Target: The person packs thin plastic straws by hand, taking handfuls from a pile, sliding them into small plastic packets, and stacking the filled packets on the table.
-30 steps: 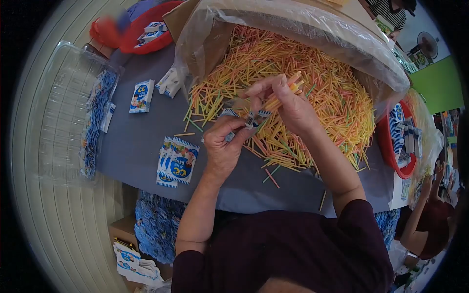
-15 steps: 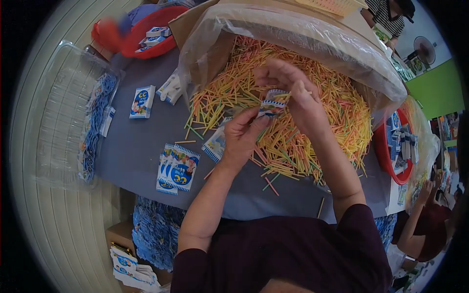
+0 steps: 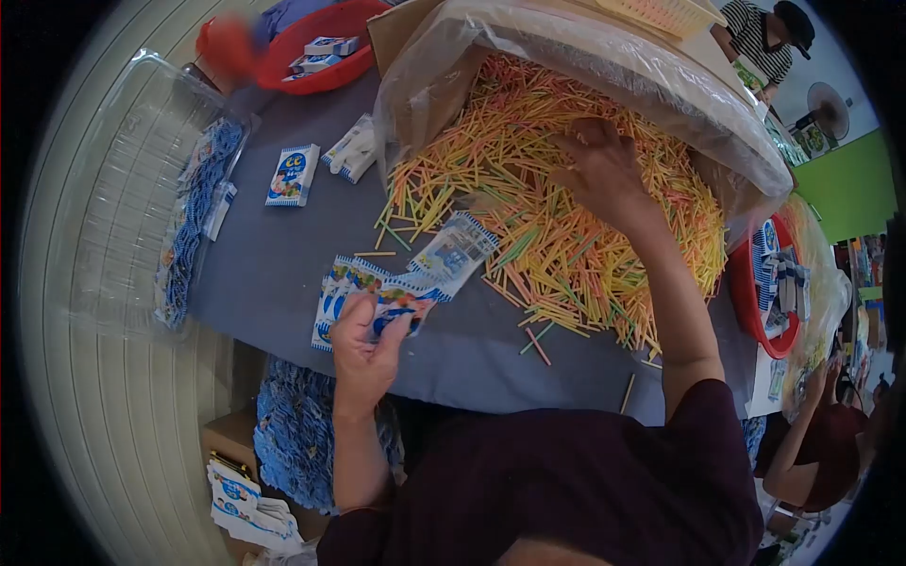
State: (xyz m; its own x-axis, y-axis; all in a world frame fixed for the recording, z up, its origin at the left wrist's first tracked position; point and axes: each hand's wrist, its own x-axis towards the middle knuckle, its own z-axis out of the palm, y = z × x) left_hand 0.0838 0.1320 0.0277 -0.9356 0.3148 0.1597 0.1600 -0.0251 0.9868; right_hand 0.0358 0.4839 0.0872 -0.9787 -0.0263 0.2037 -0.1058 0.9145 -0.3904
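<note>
overflowing plastic-lined box (image 3: 404, 33) of sticks (image 3: 538, 198)

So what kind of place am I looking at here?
Likely a small packing workshop: a plastic-lined carton holds a heap of loose coloured sticks, printed packets lie on the table, and a red basket holds more packets.

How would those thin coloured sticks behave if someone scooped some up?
The coloured sticks are probably light, being so thin. They look fairly stiff: stray ones on the grey table lie straight. A handful might slide apart easily, since they lie loose and unbundled around the right hand.
</note>
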